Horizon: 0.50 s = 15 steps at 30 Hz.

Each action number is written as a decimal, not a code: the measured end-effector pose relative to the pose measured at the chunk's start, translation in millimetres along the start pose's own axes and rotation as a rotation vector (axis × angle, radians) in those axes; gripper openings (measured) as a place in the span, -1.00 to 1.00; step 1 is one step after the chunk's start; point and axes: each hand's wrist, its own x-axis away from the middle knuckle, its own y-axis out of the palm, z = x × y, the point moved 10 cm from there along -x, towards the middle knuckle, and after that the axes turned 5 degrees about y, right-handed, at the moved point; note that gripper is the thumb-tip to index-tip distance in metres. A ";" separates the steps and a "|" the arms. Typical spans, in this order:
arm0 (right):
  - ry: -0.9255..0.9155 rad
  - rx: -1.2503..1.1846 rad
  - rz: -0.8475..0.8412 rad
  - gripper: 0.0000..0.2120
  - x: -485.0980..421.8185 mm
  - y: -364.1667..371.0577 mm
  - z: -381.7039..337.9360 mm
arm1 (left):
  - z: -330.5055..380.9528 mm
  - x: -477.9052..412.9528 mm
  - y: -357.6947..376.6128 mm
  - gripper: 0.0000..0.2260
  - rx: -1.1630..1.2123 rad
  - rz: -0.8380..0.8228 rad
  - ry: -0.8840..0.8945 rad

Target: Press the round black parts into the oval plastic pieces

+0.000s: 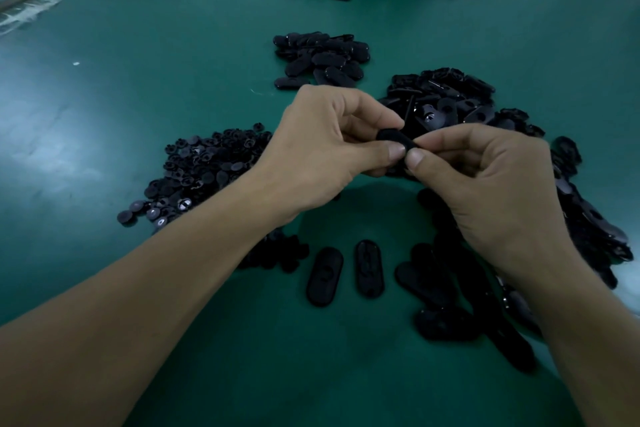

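Above the green table mat (pixel 138 87) the left hand (pixel 325 152) and the right hand (pixel 485 184) meet, each pinching, thumb against curled forefinger, one small black plastic piece (pixel 393 139), its shape mostly hidden; a heap of round black plastic parts (pixel 207 163) lies to the left, a heap of oval black plastic pieces (pixel 446 104) just behind; two loose oval pieces (pixel 324 276) lie nearer the person

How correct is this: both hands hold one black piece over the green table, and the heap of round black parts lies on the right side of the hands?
One thing is wrong. In the head view the heap of round black parts lies on the left side of the hands. The rest stands: left hand and right hand hold one black piece over the green table.
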 end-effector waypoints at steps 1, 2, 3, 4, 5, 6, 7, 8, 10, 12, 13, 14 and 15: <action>0.001 0.005 0.002 -0.88 0.2 -0.1 -0.1 | -0.3 -0.1 0.0 -0.85 -0.010 0.002 0.003; 0.005 0.006 0.004 -0.87 0.3 -0.2 0.1 | -0.5 -0.1 0.0 -0.85 -0.023 0.004 0.008; 0.010 0.005 0.007 -0.87 0.5 -0.2 0.6 | -0.5 -0.2 0.5 -0.85 -0.038 0.003 0.012; 0.017 0.002 0.010 -0.86 0.7 -0.2 1.3 | -0.1 -0.2 1.1 -0.85 -0.050 0.001 0.016; 0.023 -0.003 0.014 -0.86 0.8 -0.4 1.7 | 0.5 -0.2 1.4 -0.85 -0.056 0.000 0.020; 0.029 -0.008 0.017 -0.86 1.1 -0.5 2.1 | 1.1 -0.3 1.2 -0.84 -0.057 0.002 0.023; 0.032 -0.014 0.020 -0.87 1.5 -0.6 2.0 | 1.7 -0.4 0.9 -0.84 -0.052 0.004 0.026; 0.031 -0.017 0.023 -0.87 2.0 -1.0 1.3 | 2.3 -0.4 0.6 -0.84 -0.047 0.004 0.028; 0.017 -0.001 0.025 -0.86 2.5 -0.2 -0.7 | 2.9 -0.4 -0.1 -0.85 -0.047 0.003 0.026; 0.013 0.023 0.026 -0.85 3.1 0.5 -0.7 | 1.4 0.1 -0.6 -0.85 -0.060 0.003 0.010; 0.010 0.031 0.026 -0.84 3.3 0.4 -0.6 | 0.1 0.5 -0.9 -0.85 -0.069 0.007 0.001; 0.003 0.041 0.026 -0.84 3.5 0.4 -1.0 | -0.7 0.8 -1.0 -0.85 -0.081 0.011 -0.004; -0.009 0.055 0.025 -0.84 3.8 0.1 -2.2 | -0.3 1.2 -0.6 -0.85 -0.095 0.013 -0.002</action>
